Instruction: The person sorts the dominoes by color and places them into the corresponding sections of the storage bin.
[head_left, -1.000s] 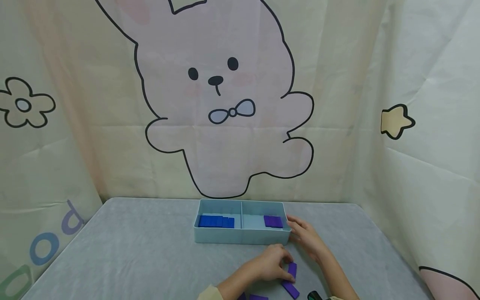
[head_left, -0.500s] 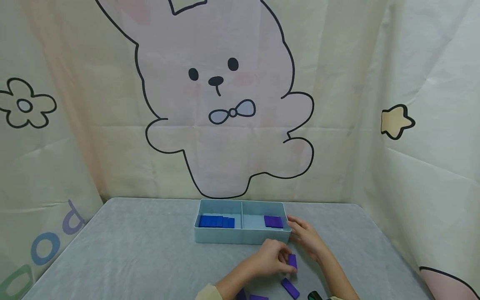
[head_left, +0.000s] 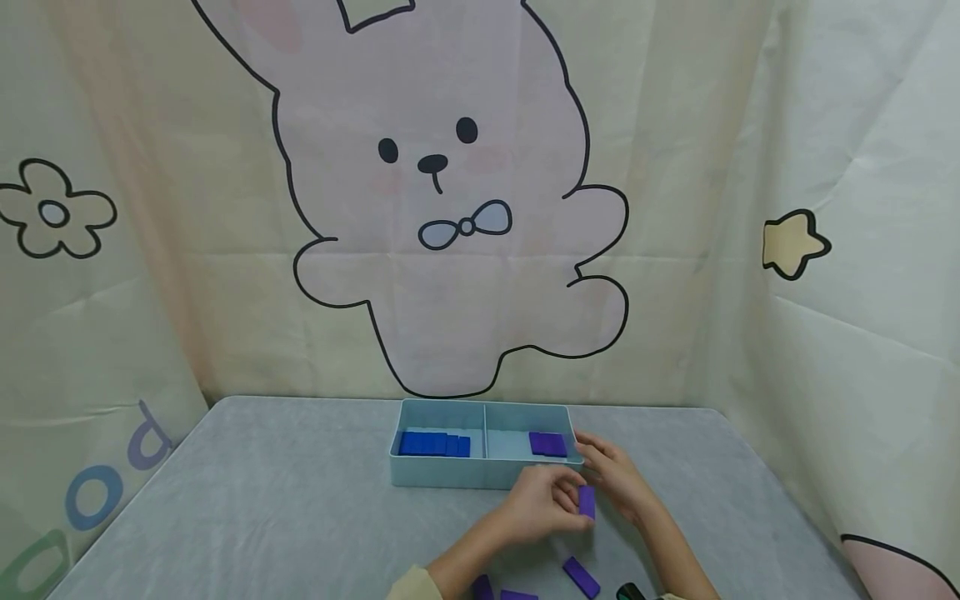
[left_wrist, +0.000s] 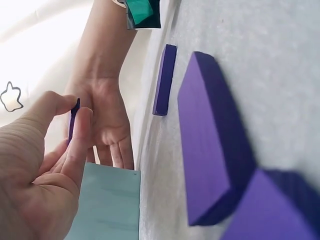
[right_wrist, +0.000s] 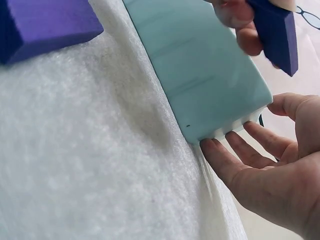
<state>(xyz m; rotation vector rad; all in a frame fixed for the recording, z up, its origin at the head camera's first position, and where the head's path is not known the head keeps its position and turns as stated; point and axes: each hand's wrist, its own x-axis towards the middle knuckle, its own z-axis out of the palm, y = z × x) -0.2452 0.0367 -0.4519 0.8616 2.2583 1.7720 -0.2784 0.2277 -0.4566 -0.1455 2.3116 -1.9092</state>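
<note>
My left hand (head_left: 542, 500) pinches a purple block (head_left: 587, 502) between thumb and fingertips, raised in front of the light-blue box (head_left: 442, 475). The right wrist view shows that block near the box's long wall. At the box's right end, my right hand (head_left: 618, 479) touches the end wall with its extended fingers (right_wrist: 225, 160); its thumb is up at the rim corner. Inside the box's right compartment lie purple blocks (head_left: 548, 444) side by side. A row of blue blocks (head_left: 433, 444) fills part of the left compartment.
Loose purple blocks lie on the grey cloth-covered table (head_left: 262, 500): one block (head_left: 581, 577) below my left hand, another block (head_left: 483, 588) by my left forearm, and a third block (head_left: 517, 595) at the frame's bottom. A dark object (head_left: 630, 591) shows beside my right forearm.
My left hand has lifted the purple block off the table and carried it away from me, up to the box's front wall. My right hand has stayed at the box's end.
</note>
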